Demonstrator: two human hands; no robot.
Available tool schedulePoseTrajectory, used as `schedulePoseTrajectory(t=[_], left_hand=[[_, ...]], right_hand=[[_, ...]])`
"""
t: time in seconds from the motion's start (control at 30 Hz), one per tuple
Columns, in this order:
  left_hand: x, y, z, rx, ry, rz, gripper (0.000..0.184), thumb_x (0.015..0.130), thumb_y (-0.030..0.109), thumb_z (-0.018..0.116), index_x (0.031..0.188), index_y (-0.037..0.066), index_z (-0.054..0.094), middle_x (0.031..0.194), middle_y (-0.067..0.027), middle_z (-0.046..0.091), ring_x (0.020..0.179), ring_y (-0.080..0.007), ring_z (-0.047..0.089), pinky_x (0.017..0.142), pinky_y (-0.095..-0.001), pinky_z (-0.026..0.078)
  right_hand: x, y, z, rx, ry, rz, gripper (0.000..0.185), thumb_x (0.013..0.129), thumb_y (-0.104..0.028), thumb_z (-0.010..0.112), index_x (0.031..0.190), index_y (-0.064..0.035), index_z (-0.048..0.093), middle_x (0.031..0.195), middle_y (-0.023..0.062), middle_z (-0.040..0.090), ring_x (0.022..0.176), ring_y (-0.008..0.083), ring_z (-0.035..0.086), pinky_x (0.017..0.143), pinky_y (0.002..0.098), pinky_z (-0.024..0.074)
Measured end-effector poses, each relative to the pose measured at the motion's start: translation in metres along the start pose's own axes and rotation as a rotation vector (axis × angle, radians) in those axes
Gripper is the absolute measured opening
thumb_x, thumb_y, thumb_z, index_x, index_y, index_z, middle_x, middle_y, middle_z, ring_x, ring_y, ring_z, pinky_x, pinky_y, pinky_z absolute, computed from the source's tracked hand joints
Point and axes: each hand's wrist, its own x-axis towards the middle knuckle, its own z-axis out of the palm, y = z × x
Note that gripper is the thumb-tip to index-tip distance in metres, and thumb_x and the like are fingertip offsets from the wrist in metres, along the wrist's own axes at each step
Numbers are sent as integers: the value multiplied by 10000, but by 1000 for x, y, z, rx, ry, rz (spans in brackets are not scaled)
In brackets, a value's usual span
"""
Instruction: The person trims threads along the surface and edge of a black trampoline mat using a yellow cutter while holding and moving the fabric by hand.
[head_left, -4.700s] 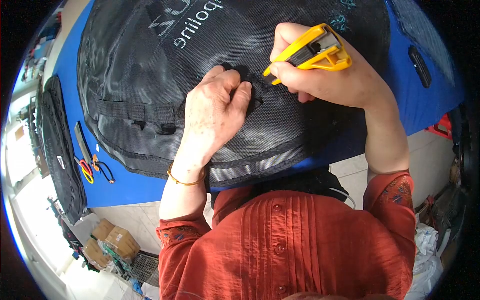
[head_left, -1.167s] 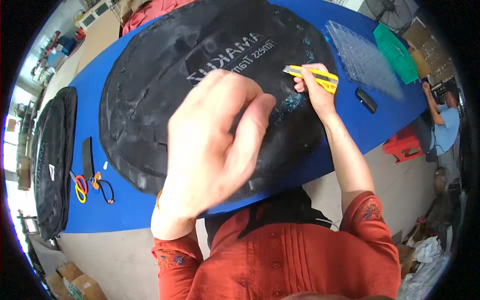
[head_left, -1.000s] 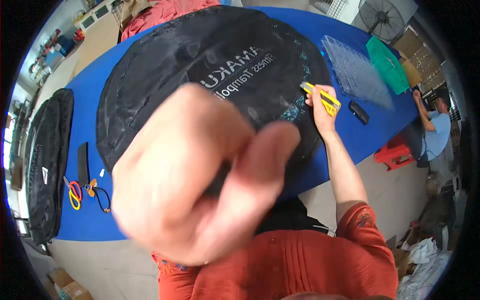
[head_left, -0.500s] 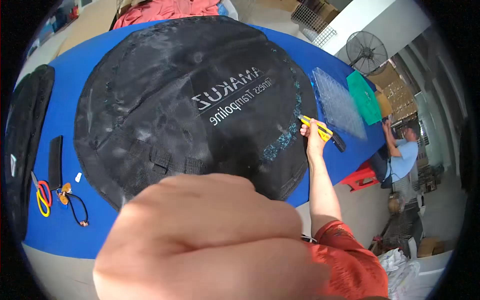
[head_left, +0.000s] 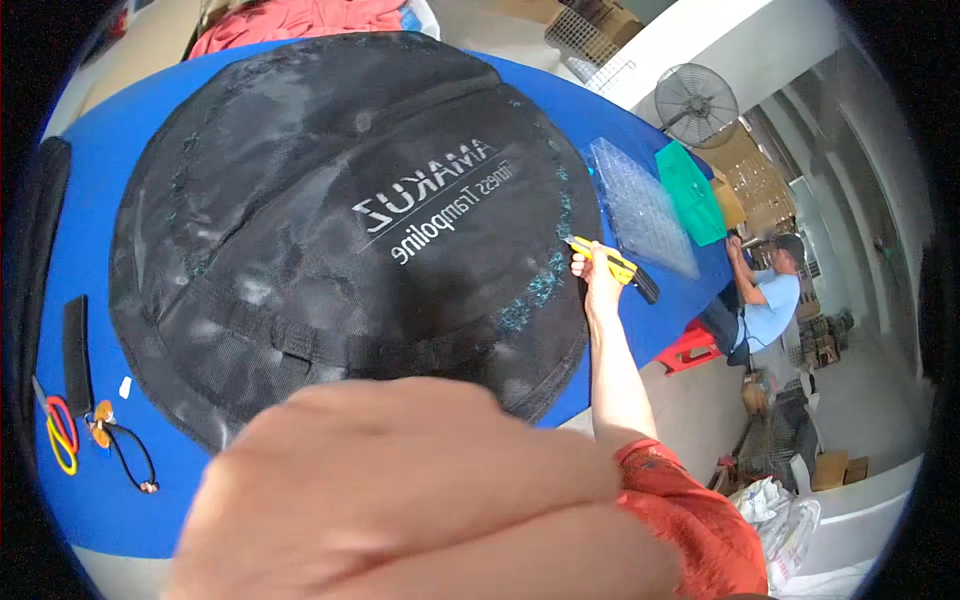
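Observation:
My right hand [head_left: 598,272] is closed round a yellow and black utility knife [head_left: 612,266]. The knife's tip rests at the right border of a round black mesh cover [head_left: 300,190], beside a band of loose teal threads [head_left: 540,295]. White lettering on the cover reads AMAKUZ Fitness Trampoline, reversed. Very close to the camera, my left hand [head_left: 400,490] fills the lower middle as a blurred fist and hides the cover's near edge. Whatever it may hold is out of sight.
On the blue table [head_left: 110,520] at left lie scissors [head_left: 60,435], a black strip [head_left: 76,355] and a corded tag [head_left: 125,445]. A clear plastic tray [head_left: 640,205] and green tray [head_left: 690,195] stand at right. Beyond sit a person [head_left: 765,300] and a fan [head_left: 697,105].
The whole view has shifted, so the table and cover appear farther left. My left fist shows slightly lower. The knife tip stays at about the same spot on the cover.

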Motion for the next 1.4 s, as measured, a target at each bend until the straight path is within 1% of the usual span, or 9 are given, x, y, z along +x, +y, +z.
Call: schedulePoseTrajectory(t=[0.4,0.53,0.6,0.63,0.73,0.77,0.87,1.17,1.4], left_hand=[[17,13,-6,-16,-187,-41,217,859,18,755,775,33,556,636,-68,536,452,-140,362,393,-320,254],[28,-31,-15,-399,-436,-100,230,1019,213,657,870,68,561,822,-46,516,658,-159,468,518,-315,389],[41,-47,-12,-353,-532,342,285,1036,327,633,895,87,569,878,-51,530,704,-159,453,572,-307,418],[41,-45,-9,-351,-538,336,285,1036,327,633,895,87,569,878,-51,530,704,-159,453,572,-307,418],[26,-20,7,-495,-343,0,558,1072,556,419,877,83,642,877,-42,531,719,-152,479,562,-299,377],[19,8,24,-592,-118,-147,638,1074,594,364,847,83,672,871,-40,522,695,-153,477,582,-302,372],[22,1,15,-599,-316,-126,607,1076,574,400,845,88,682,868,-44,519,675,-159,465,608,-306,384],[27,-19,12,-636,-521,-134,579,1078,546,436,851,73,682,901,-59,550,696,-164,482,636,-334,406],[29,0,26,-684,-364,-225,551,1067,532,480,851,69,685,904,-64,556,698,-169,483,631,-330,411]], right_hand=[[-6,-7,5,41,2,2,160,1024,-218,656,1057,-66,616,862,120,711,653,159,661,618,304,572],[-6,-8,6,72,-7,17,160,1033,-203,646,1071,-54,604,826,100,703,634,135,650,591,284,557],[-5,-7,5,73,-7,26,159,1034,-203,646,1070,-55,604,826,102,703,630,136,649,584,283,555],[-4,-6,5,66,-11,32,157,1034,-203,645,1069,-55,603,825,104,703,626,137,648,577,283,554],[-3,-4,6,87,0,22,153,1030,-189,651,1068,-49,602,824,110,704,617,138,646,557,278,550],[-4,-5,6,100,-5,7,150,1027,-183,654,1066,-48,602,824,112,704,615,138,646,553,277,549],[-5,-6,6,114,-5,23,143,1023,-173,658,1061,-48,601,818,113,702,611,138,643,554,276,548],[-5,-8,7,104,-8,20,141,1021,-169,659,1054,-44,601,809,113,700,604,134,637,555,270,544],[-3,-5,5,74,-6,7,157,1019,-174,664,1049,-29,614,816,119,709,603,132,646,552,273,555]])
